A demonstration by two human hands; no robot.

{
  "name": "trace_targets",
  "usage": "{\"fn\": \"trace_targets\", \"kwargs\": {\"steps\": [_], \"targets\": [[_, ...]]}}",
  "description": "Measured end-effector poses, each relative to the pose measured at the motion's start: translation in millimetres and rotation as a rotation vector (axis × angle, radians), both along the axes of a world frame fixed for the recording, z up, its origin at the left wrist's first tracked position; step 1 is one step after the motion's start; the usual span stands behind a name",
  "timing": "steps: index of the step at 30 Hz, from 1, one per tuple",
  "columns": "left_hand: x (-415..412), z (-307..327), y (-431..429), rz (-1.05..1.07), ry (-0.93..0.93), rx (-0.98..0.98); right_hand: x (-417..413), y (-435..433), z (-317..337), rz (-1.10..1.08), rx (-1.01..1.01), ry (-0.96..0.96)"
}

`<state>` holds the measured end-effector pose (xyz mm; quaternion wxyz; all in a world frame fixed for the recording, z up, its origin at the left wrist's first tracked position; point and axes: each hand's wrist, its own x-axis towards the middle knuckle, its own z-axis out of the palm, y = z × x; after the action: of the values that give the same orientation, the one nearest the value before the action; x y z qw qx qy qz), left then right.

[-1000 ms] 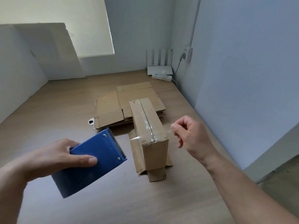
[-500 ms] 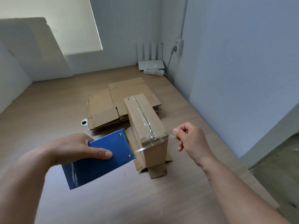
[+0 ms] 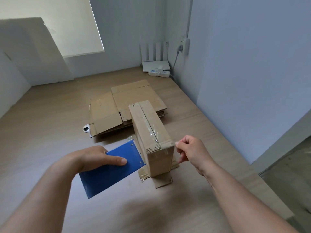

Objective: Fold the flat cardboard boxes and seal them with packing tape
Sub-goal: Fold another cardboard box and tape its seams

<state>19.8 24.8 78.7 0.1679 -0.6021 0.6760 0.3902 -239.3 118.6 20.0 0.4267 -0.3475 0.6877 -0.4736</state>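
Left hand (image 3: 94,158) grips the tape dispenser (image 3: 111,170) against the box's (image 3: 151,128) near left edge. Right hand (image 3: 193,152) pinches tape (image 3: 165,146) at the right edge. Flat cardboard (image 3: 104,115) lies just behind.

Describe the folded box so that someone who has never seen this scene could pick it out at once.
On the wooden surface lies a stack of flat cardboard boxes. The folded box stands at its near edge, beside the blue tape dispenser. It alone is raised into a block, with clear tape along its top seam.
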Motion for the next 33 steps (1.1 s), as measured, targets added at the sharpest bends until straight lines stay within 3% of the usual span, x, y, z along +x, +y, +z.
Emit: {"fn": "trace_targets", "kwargs": {"steps": [2,5,10,21,27,29,31,33], "targets": [[-7.6,-6.3,-0.5,0.008,-0.015,-0.006,-2.4,-2.0,-5.6,-0.005,0.047,0.040],[-13.8,-9.3,-2.3,0.002,-0.022,-0.013,-9.4,1.4,-8.7,-0.041,0.162,0.400],[-15.3,-7.7,-5.6,-0.012,-0.047,-0.034,10.1,9.4,-2.0,-0.023,-0.056,0.631],[-4.7,-6.3,1.3,0.069,-0.105,0.001,21.7,1.3,-14.1,-0.117,-0.170,0.374],[-24.0,-9.4,3.8,0.130,-0.147,-0.090,21.2,-3.8,-11.9,-0.089,-0.167,0.368],[-25.2,-13.6,8.3,0.108,-0.263,-0.213,22.7,-2.5,-9.4,-0.081,-0.163,0.370],[-12.4,-29.6,30.4,-0.096,-0.577,-0.369,20.1,-1.7,-11.6,-0.090,-0.157,0.354],[5.6,-60.9,54.3,-0.115,-0.666,-0.345,17.7,1.7,-11.1,-0.071,-0.151,0.362]]}}
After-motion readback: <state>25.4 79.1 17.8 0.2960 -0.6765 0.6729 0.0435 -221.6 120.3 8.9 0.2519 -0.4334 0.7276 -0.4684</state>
